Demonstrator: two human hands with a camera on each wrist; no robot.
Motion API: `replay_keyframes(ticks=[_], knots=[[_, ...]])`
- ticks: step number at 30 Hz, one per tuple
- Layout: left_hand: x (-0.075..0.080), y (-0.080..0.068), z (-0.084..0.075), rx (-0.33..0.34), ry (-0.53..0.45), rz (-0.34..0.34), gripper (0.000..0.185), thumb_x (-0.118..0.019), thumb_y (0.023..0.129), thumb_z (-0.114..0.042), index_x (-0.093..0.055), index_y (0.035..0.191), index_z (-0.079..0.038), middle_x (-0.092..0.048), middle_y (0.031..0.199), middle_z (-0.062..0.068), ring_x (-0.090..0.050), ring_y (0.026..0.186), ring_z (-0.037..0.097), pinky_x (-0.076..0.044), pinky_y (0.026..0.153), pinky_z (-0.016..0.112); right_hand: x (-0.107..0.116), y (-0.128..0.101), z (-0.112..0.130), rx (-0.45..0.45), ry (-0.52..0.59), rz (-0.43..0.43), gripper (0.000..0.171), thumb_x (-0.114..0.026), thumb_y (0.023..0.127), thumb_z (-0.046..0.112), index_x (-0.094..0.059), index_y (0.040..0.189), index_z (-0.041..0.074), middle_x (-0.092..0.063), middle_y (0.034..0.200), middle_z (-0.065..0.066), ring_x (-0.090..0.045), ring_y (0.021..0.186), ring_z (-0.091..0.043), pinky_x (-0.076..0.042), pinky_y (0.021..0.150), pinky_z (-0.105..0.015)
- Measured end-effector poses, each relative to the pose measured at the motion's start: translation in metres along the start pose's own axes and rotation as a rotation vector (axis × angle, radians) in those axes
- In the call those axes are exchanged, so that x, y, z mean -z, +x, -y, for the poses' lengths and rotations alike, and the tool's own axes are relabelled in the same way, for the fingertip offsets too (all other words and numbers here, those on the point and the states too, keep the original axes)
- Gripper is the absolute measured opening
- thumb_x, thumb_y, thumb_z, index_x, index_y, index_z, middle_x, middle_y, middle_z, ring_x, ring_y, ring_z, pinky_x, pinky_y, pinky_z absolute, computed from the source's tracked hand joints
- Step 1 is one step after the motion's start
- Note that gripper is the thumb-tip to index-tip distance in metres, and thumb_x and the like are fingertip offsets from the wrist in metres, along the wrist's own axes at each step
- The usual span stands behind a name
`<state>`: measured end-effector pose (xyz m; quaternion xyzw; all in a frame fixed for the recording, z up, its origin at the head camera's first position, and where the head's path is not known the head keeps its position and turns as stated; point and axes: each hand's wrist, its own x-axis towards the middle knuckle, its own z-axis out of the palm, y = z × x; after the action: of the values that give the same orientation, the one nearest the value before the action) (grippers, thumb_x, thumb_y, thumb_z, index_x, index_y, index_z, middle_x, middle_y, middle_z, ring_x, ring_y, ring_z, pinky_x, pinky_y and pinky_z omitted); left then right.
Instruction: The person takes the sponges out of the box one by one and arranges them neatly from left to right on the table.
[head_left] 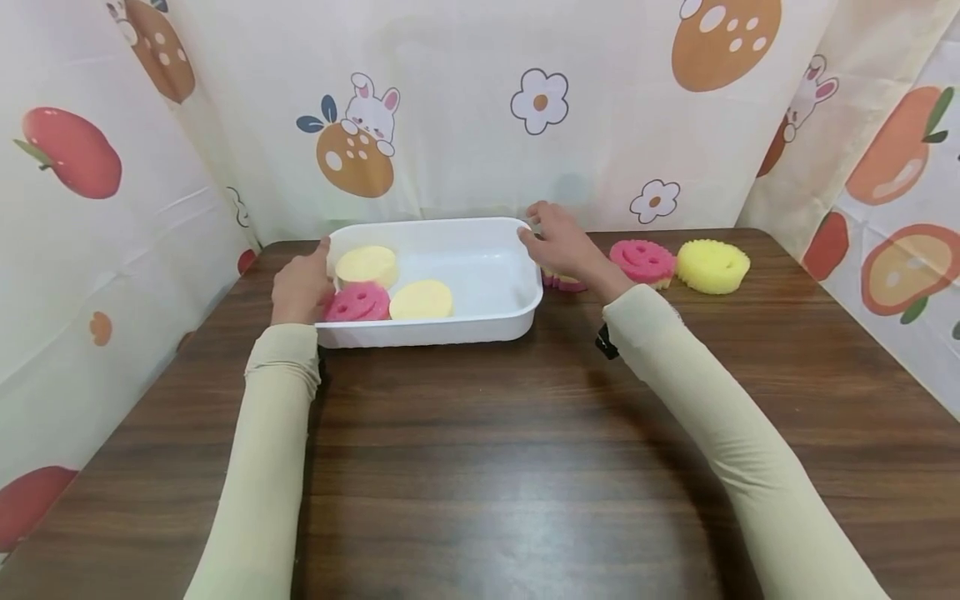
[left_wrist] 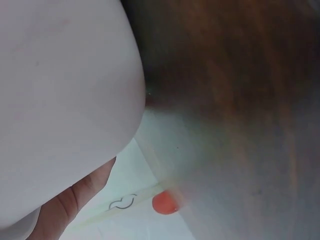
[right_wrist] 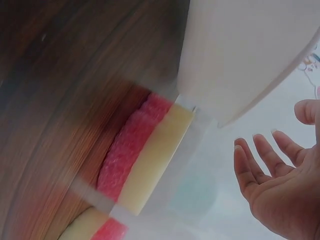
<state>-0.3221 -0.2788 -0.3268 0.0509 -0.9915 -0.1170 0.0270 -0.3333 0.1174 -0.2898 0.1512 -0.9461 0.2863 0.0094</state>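
A white rectangular tray (head_left: 420, 335) stands toward the back of the table. Inside, at its left end, lie a pink smiley-face sponge (head_left: 358, 302) and two pale yellow round sponges (head_left: 367, 267), (head_left: 422, 300). My left hand (head_left: 302, 282) grips the tray's left rim; in the left wrist view its fingers (left_wrist: 75, 200) show along the outer wall. At the back right corner of the tray is my right hand (head_left: 561, 240), fingers spread and loosely bent. The right wrist view has this hand (right_wrist: 285, 185) apart from the wall, with nothing in it.
Right of the tray, a pink-and-yellow sponge (head_left: 564, 284) shows partly behind my right hand. Farther right lie a pink smiley sponge (head_left: 642, 262) and a yellow smiley sponge (head_left: 712, 267). A printed curtain (head_left: 465, 150) hangs along the back and sides of the wooden table (head_left: 465, 467).
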Motion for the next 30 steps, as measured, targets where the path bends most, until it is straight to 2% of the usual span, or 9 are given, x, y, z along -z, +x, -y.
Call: replay_keyframes(ticks=[4,7,17,25,30], knots=[[0.003,-0.001,0.0,-0.012,0.002,-0.018,0.082,-0.055,0.092,-0.011,-0.009,0.16,-0.012,-0.059,0.115,0.034,-0.053,0.085,0.04,-0.049,0.073,0.051,-0.006,0.002,0.008,0.042,-0.001,0.004,0.055,-0.045,0.103,0.037,-0.036,0.148,0.005,-0.045,0.147,-0.018,-0.045,0.134,-0.033,-0.039,0.114,-0.051],[0.004,-0.001,0.001,-0.019,0.003,-0.027,0.082,-0.055,0.092,-0.011,-0.01,0.16,-0.012,-0.06,0.11,0.033,-0.053,0.084,0.04,-0.049,0.072,0.05,-0.012,0.003,0.013,0.071,-0.002,0.005,0.054,-0.046,0.102,0.037,-0.038,0.145,0.005,-0.047,0.145,-0.017,-0.046,0.133,-0.032,-0.039,0.113,-0.05],[0.003,0.0,0.001,-0.014,-0.01,-0.01,0.083,-0.055,0.091,-0.009,-0.009,0.16,-0.014,-0.055,0.129,0.035,-0.054,0.093,0.042,-0.05,0.081,0.056,-0.031,0.004,0.027,0.112,-0.019,0.016,0.052,-0.043,0.103,0.039,-0.041,0.142,0.006,-0.048,0.143,-0.016,-0.047,0.13,-0.03,-0.04,0.11,-0.047],[0.002,-0.002,-0.002,-0.009,-0.019,-0.012,0.082,-0.055,0.091,-0.01,-0.013,0.16,-0.013,-0.059,0.12,0.033,-0.054,0.088,0.041,-0.05,0.075,0.05,-0.045,0.005,0.033,0.125,-0.028,0.029,0.048,-0.044,0.103,0.038,-0.044,0.14,0.007,-0.05,0.139,-0.016,-0.051,0.125,-0.03,-0.041,0.108,-0.044],[0.002,-0.003,-0.002,-0.005,-0.016,-0.022,0.081,-0.056,0.091,-0.011,-0.013,0.16,-0.013,-0.056,0.126,0.034,-0.054,0.093,0.043,-0.051,0.082,0.055,-0.051,0.007,0.039,0.133,-0.043,0.034,0.048,-0.044,0.103,0.037,-0.044,0.139,0.006,-0.051,0.137,-0.017,-0.052,0.124,-0.03,-0.042,0.108,-0.044]])
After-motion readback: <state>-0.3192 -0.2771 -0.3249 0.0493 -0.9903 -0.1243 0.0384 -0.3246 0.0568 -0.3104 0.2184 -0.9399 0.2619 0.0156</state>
